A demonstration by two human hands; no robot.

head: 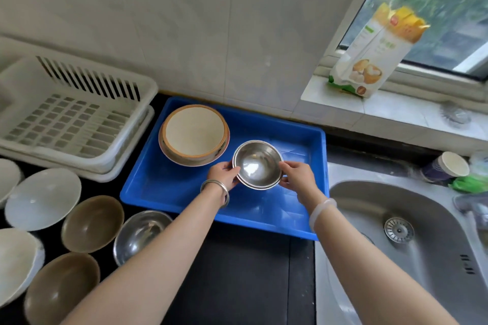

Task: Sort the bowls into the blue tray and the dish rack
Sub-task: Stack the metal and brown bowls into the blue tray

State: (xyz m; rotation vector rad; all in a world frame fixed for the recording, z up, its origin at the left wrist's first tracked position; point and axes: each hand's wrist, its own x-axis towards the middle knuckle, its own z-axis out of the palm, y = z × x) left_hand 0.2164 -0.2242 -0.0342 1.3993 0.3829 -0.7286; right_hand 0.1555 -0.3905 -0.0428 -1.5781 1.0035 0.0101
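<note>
You are pinching a small nested stack of steel bowls (257,165) between both hands, your left hand (224,174) closing on its left rim and your right hand (297,174) on its right rim, and you are holding it over the middle of the blue tray (303,137), just beside the stack of wide cream bowls (194,134) sitting in the tray's far left corner. Whether the steel stack is touching the tray floor is not something the view is showing. By my judgement you are only partway through: the white dish rack (71,116) to the left is standing with nothing visible in it, and several bowls are waiting on the dark counter (237,272) at your left, among them two brown bowls (92,223), another steel bowl (141,236) and some white ones (43,198). The counter is running between the rack and a steel sink (396,232) on your right. Pale tiles are covering the wall behind, and a printed packet (375,53) is leaning on the windowsill, with greenery showing through the glass.
</note>
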